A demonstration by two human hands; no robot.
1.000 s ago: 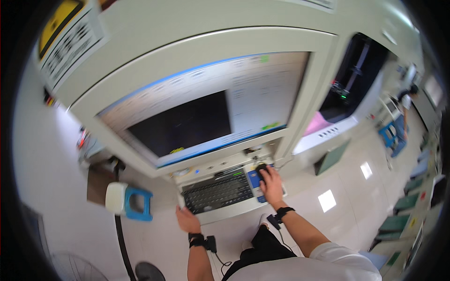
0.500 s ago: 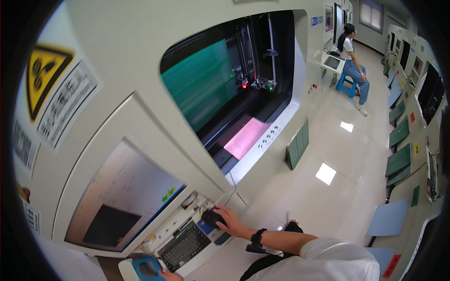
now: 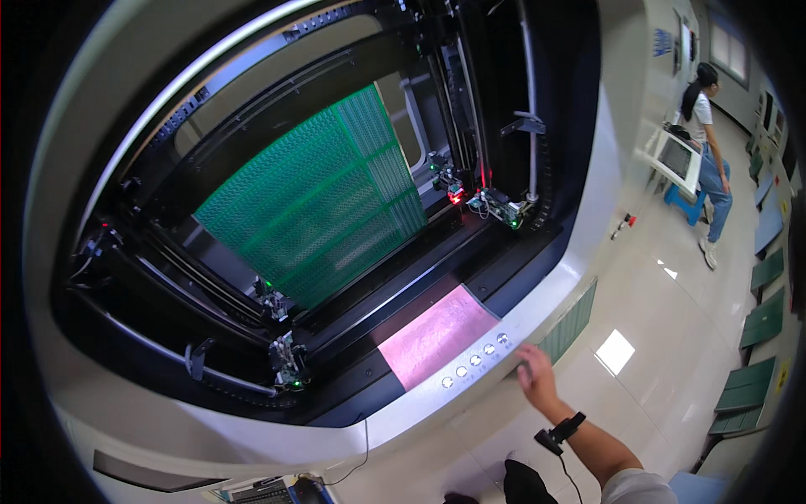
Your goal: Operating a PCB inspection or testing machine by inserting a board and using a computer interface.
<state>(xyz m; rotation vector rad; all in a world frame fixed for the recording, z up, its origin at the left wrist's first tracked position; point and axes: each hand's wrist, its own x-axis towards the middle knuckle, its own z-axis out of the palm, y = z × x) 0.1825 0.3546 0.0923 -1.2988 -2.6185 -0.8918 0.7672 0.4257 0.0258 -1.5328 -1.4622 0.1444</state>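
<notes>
A factory workshop: a large, pale machine (image 3: 336, 441) holds a green, rectangular, finely patterned panel (image 3: 323, 202) in its dark bay, round silver buttons (image 3: 475, 361) run along the bay's lower edge, and pale machines (image 3: 771, 139) flank a glossy, light tiled floor (image 3: 655, 391).

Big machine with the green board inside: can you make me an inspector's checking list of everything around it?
Surface: silver ledge with five round buttons in a row.
Job's things: large green board inside the machine; pink sheet lying in front.
Clutter: smaller green panel below the ledge.
Hands: right hand near the buttons' right end, touch unclear; left hand not in view.
Cables: thin cable hangs from the ledge; another trails from the right wristband.
Surroundings: tiled floor; person on a blue stool.
</notes>
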